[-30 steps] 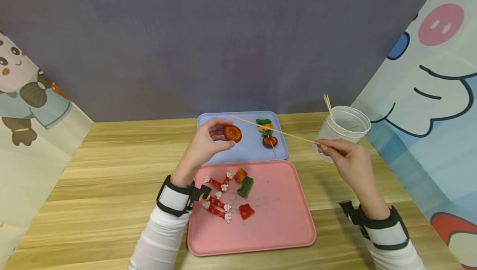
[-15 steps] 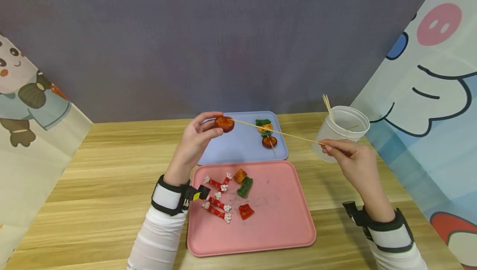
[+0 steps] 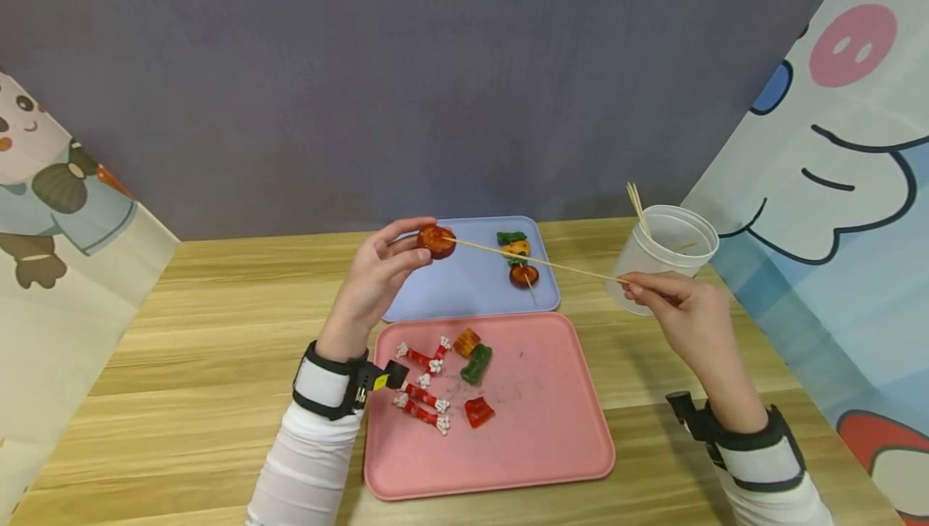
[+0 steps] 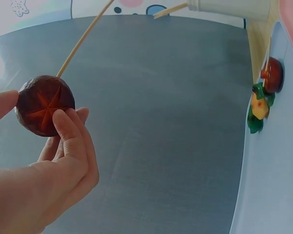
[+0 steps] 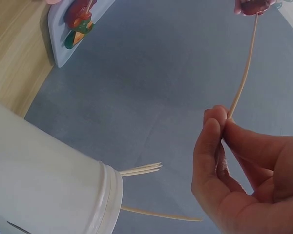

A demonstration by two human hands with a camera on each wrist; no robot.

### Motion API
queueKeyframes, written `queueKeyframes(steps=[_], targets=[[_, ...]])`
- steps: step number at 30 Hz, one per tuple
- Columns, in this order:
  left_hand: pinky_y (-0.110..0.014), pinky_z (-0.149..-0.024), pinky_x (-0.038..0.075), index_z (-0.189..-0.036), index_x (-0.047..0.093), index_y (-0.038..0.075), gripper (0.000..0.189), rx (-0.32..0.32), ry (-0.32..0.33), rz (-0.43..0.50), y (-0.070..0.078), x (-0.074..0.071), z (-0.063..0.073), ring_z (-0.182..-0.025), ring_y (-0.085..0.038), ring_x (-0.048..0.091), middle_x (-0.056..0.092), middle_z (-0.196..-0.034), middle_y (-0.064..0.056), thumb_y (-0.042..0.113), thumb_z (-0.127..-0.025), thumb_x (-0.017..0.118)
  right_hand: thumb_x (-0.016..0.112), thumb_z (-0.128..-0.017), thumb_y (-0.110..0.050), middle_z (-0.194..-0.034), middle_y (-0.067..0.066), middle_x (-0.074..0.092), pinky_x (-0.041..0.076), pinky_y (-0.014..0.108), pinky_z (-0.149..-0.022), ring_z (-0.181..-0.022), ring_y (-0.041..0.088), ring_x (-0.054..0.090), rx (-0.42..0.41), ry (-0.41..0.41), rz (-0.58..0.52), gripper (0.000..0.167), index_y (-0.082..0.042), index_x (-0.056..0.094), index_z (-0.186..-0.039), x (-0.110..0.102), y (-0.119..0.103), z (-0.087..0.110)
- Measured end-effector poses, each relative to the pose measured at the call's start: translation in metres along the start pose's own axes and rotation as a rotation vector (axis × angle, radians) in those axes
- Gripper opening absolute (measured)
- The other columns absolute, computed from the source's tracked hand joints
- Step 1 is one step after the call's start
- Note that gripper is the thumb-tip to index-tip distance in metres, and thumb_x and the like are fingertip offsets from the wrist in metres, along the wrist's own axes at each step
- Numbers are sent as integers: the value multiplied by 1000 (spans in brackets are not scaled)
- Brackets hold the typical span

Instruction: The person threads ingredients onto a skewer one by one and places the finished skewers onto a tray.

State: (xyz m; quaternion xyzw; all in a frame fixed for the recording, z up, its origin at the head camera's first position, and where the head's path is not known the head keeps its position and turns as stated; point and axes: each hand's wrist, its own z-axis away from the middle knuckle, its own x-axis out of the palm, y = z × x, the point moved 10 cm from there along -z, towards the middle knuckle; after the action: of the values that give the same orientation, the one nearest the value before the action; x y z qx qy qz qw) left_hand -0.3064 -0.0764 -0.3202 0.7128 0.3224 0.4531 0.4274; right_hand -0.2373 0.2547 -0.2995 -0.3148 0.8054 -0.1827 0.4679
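Observation:
A brown shiitake mushroom cap, star-cut on top, is pinched between the thumb and fingers of my left hand, over the blue tray. Thumb and fingertips of my right hand pinch one end of a thin bamboo skewer. It stretches left to the mushroom, its far tip at the underside of the cap; how deep it sits I cannot tell. In the right wrist view the skewer bows slightly. Lying on the blue tray is a loaded skewer with a mushroom and green and yellow pieces.
A pink tray in front holds several red-and-white pieces, a green pepper piece, a red piece and an orange-brown chunk. A white tub with spare skewers stands at right. A grey panel rises behind.
My left hand has moved left and slightly up, tilting the mushroom so its underside meets the skewer tip. In the last half second the tip has shifted slightly down on the cap.

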Motion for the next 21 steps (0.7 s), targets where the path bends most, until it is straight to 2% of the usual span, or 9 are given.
queueKeyframes(steps=[13, 21], targets=[[-25, -89, 51, -132, 45, -10, 45, 15, -37, 11, -3, 7, -1, -102, -15, 62, 65, -113, -6, -6, -88, 52, 67, -85, -1, -89, 13, 72, 48, 6, -65, -74, -15, 59, 27, -74, -73, 18, -4, 74, -101, 11, -3, 2], [-24, -90, 50, -133, 46, -9, 43, 0, -21, 7, -5, 7, -2, -104, -15, 61, 65, -113, -6, -8, -91, 51, 65, -87, -1, -89, 14, 72, 51, 9, -66, -73, -9, 63, 48, -110, -104, 18, -2, 73, -102, 17, 1, 3]])
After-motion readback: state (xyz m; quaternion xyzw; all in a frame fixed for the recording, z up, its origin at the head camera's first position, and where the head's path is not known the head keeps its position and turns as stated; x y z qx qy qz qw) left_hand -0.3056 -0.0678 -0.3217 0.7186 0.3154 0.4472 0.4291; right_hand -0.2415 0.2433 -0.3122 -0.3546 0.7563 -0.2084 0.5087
